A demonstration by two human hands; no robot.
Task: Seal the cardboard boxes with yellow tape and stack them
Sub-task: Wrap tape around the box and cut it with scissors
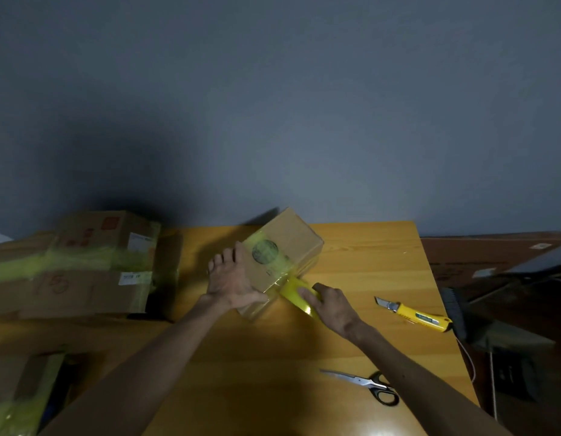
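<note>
Seeming light and stiff, the box [287,243] is steadied by flat left fingers [230,259] on top; beside it, slick tape [292,291] is gripped by right fingers [307,296].

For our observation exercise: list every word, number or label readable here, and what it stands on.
"15", handwritten, then an unclear mark: lower stacked box.
Its white label: blurred.
Red stamp on upper stacked box: blurred.
Round print on small box: unreadable.
Label on utility knife: too small.
</note>
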